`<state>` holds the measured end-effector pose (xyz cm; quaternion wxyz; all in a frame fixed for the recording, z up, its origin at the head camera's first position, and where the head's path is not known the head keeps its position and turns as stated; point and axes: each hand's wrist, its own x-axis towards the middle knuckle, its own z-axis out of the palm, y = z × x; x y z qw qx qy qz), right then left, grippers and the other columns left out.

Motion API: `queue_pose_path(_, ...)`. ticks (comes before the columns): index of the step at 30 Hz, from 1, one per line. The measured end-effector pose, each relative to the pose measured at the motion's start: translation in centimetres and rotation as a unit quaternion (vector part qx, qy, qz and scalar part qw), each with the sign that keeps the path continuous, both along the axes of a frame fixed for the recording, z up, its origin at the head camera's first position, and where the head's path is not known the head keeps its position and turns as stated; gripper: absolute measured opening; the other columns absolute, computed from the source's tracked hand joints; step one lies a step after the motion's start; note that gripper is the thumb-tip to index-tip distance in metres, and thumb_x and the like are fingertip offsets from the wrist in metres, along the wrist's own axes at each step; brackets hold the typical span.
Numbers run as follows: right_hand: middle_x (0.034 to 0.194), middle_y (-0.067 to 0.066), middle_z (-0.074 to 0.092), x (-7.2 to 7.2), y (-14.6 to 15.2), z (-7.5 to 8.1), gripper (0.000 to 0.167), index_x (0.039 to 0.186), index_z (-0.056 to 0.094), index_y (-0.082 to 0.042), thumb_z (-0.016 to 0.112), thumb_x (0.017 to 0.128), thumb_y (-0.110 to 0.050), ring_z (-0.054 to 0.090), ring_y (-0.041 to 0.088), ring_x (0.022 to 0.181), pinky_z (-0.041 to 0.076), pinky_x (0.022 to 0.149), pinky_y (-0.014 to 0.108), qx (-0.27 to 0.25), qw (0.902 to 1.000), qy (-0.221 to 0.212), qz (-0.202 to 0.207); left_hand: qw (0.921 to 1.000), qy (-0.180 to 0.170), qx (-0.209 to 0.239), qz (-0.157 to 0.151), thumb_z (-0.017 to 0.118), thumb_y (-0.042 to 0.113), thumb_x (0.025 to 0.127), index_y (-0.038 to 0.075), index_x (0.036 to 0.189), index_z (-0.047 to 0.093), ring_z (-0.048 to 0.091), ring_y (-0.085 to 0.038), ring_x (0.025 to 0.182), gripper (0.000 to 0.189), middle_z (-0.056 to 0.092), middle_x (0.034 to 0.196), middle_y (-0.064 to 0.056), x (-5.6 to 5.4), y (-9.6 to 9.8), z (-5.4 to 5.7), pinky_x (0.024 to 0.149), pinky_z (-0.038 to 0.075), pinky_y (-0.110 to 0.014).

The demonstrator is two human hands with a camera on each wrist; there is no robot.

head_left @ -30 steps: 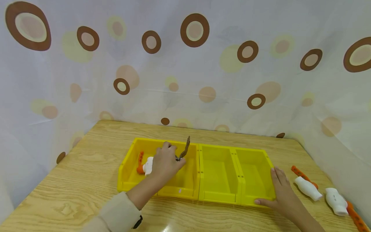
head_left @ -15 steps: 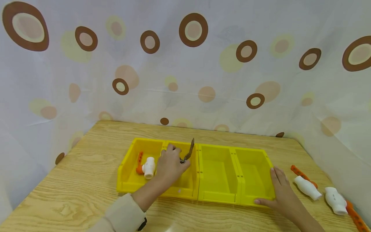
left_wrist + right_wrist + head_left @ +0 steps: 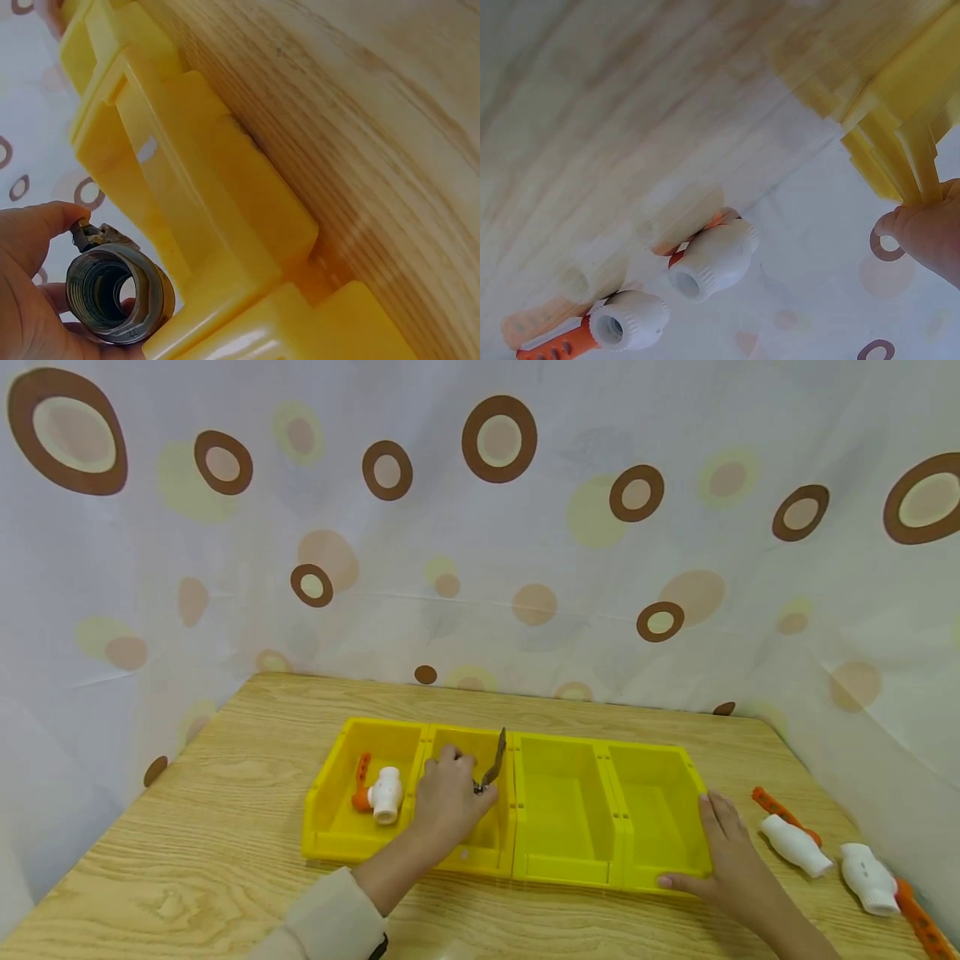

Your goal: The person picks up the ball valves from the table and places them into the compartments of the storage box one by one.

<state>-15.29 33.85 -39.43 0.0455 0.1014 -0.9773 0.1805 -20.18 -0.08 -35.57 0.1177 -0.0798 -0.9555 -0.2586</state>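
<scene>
Dark round-mouthed metal valve [image 3: 155, 291], gripped in my curled left fingers [image 3: 450, 760], shouldn't knock the yellow plastic bins [image 3: 567, 868] my straight right fingers [image 3: 714, 823] touch.

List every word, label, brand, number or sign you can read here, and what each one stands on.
None can be read in any view.
Metal valve: faint mark on its rim, too small and blurred to read.
White valve farthest right in the head view: small dark marks on its body, too small to read.
Yellow bin, second from left: pale patch on its front, no lettering discernible.
</scene>
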Motion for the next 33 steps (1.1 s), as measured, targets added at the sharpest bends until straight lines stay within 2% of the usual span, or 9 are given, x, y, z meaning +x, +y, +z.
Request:
queue_pose_path(6, 0.147, 0.038, 0.004, 0.1, 0.0, 0.1, 0.124, 0.142, 0.002, 0.016, 0.075, 0.067, -0.051, 0.01, 0.058, 0.131, 0.026, 0.093, 0.072, 0.001, 1.0, 0.0, 0.0, 1.0, -0.007, 0.002, -0.002, 0.068, 0.03, 0.081, 0.001, 0.104, 0.068, 0.052, -0.028, 0.076, 0.038, 0.055, 0.101, -0.015, 0.2, 0.2, -0.3, 0.054, 0.05, -0.032)
queue_pose_path(11, 0.147, 0.039, 0.004, 0.1, -0.1, 0.2, 0.124, 0.142, 0.002, 0.016, 0.075, 0.068, -0.051, 0.01, 0.059, 0.13, 0.025, 0.093, 0.072, 0.002, 1.0, -0.002, -0.002, 0.9998, -0.015, -0.013, 0.0, 0.067, 0.031, 0.082, 0.001, 0.09, 0.067, 0.05, -0.026, 0.073, 0.03, 0.053, 0.095, -0.014, 0.2, 0.3, -0.6, 0.053, 0.049, -0.031)
queue_pose_path(17, 0.146, 0.038, 0.005, 0.1, 0.0, 0.1, 0.123, 0.141, 0.002, 0.017, 0.075, 0.067, -0.05, 0.012, 0.059, 0.129, 0.026, 0.093, 0.072, 0.004, 1.0, 0.002, -0.001, 0.9988, -0.02, -0.043, 0.011, 0.068, 0.035, 0.081, 0.001, 0.079, 0.064, 0.052, -0.027, 0.071, 0.034, 0.053, 0.093, -0.015, 0.3, 0.6, -0.9, 0.053, 0.05, -0.029)
queue_pose_path(23, 0.146, 0.038, 0.005, 0.1, -0.1, 0.1, 0.125, 0.142, 0.002, 0.016, 0.075, 0.067, -0.052, 0.012, 0.059, 0.13, 0.026, 0.093, 0.072, 0.002, 1.0, -0.007, -0.005, 0.9987, -0.028, -0.04, 0.014, 0.071, 0.034, 0.08, 0.003, 0.069, 0.06, 0.051, -0.028, 0.07, 0.035, 0.054, 0.094, -0.017, 0.3, 0.8, -1.5, 0.051, 0.048, -0.03)
queue_pose_path(33, 0.147, 0.038, 0.003, 0.1, -0.1, 0.1, 0.125, 0.142, 0.001, 0.016, 0.074, 0.068, -0.052, 0.011, 0.059, 0.13, 0.026, 0.093, 0.072, 0.004, 0.9999, -0.009, -0.006, 0.9963, -0.042, -0.072, 0.02, 0.072, 0.034, 0.078, 0.001, 0.075, 0.064, 0.055, -0.031, 0.074, 0.035, 0.055, 0.098, -0.019, -0.1, 1.1, -2.1, 0.048, 0.049, -0.029)
